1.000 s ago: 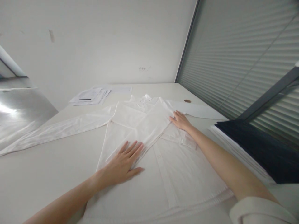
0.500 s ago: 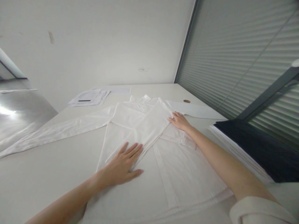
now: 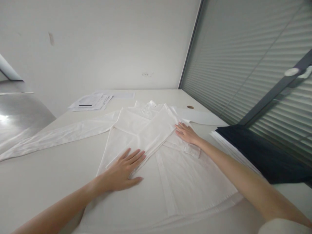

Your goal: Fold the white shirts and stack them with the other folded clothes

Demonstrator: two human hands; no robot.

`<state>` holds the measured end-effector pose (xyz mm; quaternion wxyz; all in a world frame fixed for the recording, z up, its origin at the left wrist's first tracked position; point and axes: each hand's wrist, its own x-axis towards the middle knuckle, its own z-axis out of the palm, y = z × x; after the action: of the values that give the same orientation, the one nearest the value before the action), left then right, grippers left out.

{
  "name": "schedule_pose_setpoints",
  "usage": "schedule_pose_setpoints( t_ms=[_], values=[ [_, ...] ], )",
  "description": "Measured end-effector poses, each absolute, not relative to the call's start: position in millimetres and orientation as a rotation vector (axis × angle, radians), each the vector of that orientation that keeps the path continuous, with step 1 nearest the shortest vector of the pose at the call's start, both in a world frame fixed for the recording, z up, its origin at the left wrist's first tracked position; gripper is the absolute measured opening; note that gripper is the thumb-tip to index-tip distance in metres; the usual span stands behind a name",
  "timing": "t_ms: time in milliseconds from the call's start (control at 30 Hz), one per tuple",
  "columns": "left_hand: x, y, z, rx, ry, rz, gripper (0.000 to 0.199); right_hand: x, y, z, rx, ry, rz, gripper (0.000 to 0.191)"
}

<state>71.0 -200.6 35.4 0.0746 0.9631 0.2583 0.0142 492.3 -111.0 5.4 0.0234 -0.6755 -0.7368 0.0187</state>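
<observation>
A white long-sleeved shirt [image 3: 190, 182] lies spread on the white table, its collar at the far end and its hem towards me. One sleeve is folded diagonally across the front; the other stretches out flat to the left. My left hand [image 3: 125, 169] rests flat on the lower part of the folded sleeve, fingers spread and thumb apart. My right hand [image 3: 186, 132] lies on the shirt's right side, by the upper edge of that folded sleeve, with its fingers extended. Neither hand grips the cloth.
Papers [image 3: 91, 101] lie at the back left of the table [image 3: 60, 175]. A stack with dark cloth [image 3: 258, 151] on top and white layers below sits at the right, beside the window blinds [image 3: 234, 65]. A small round hole [image 3: 190, 107] shows near the back right. Shiny silvery material [image 3: 21, 113] stands at far left.
The view has shifted a little. My right hand has slid slightly down towards me along the sleeve's edge, its fingers more spread. My left hand stays in place on the shirt.
</observation>
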Motion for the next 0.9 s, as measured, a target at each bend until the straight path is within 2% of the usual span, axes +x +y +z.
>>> schedule_pose_setpoints(
  t_ms=[633,800,900],
  values=[
    [52.1,-217.7,45.8,2.826,0.718,0.025,0.078,473.6,-136.8,2.4,-2.110,-2.263,0.016,0.075],
    [67.3,-164.0,62.5,2.785,0.855,0.321,0.053,473.8,-136.6,0.6,-2.091,-2.252,-0.014,0.074],
    [87.1,-95.2,66.2,2.680,1.031,0.518,0.049,474.3,-136.4,-1.3,-2.081,-2.252,-0.052,0.073]
  ],
)
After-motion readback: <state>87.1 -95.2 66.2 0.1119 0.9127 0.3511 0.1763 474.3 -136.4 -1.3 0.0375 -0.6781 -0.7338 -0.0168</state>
